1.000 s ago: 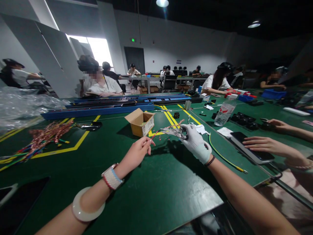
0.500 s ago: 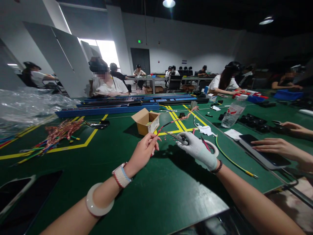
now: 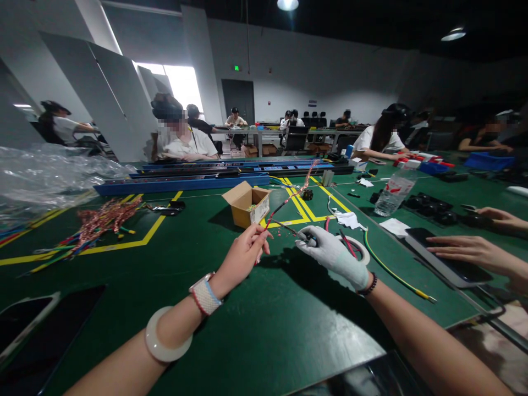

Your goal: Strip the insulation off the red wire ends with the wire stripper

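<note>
My left hand (image 3: 243, 256), bare, is closed around a red wire (image 3: 270, 218) that slants up and away over the table. A dark sleeve-like band sits along the wire, and loose copper strands (image 3: 310, 177) fan out at its far end. In my right hand (image 3: 332, 256), which wears a white glove, is a pair of scissors (image 3: 284, 226). The fingers wrap round the dark handles, and the thin blades point left, close to the red wire. Whether the blades touch it I cannot tell. Small reddish scraps lie on the table just beyond.
Beyond my left hand stands an open cardboard box (image 3: 252, 212) with small pieces inside. Copper-ended wires (image 3: 107, 223) are heaped at left. A tape roll (image 3: 363, 250), a green-yellow cable (image 3: 391, 275) and a plastic bottle (image 3: 394, 192) lie or stand right, near another person's hands (image 3: 474, 250).
The wire's copper end has swung upward and a little left, and now points more steeply. Both my hands stay almost in place.
</note>
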Tool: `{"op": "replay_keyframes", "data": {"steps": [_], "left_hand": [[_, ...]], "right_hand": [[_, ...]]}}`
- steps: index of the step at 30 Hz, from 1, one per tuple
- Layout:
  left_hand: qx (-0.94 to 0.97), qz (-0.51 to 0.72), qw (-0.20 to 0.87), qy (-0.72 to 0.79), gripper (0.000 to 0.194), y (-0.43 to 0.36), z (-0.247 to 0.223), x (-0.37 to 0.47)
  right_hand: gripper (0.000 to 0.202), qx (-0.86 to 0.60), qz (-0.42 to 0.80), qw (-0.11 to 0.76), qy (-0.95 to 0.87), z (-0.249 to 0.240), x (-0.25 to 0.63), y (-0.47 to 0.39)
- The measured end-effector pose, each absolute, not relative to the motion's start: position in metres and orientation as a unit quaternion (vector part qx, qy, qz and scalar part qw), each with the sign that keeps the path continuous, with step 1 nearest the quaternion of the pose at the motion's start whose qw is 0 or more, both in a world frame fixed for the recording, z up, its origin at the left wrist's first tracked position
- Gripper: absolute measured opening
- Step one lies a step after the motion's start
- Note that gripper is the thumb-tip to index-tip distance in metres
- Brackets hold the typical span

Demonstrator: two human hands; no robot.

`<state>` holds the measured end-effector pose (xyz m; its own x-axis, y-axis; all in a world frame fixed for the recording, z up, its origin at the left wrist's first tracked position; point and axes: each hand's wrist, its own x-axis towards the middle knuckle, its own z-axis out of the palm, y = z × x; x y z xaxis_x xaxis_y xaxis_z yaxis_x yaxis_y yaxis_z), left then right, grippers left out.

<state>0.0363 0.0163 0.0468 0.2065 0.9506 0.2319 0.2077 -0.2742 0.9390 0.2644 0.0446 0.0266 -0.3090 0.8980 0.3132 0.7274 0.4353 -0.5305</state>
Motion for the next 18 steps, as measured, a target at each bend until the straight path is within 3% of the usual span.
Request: {"op": "replay_keyframes", "data": {"steps": [18], "left_hand": [[0.668,0.433,0.386,0.466,0.020,0.0161,0.0516,0.0337]], "right_hand": [[0.029,-0.500,0.211,0.268,-0.796,0.0317,0.2625,0.0398]]}}
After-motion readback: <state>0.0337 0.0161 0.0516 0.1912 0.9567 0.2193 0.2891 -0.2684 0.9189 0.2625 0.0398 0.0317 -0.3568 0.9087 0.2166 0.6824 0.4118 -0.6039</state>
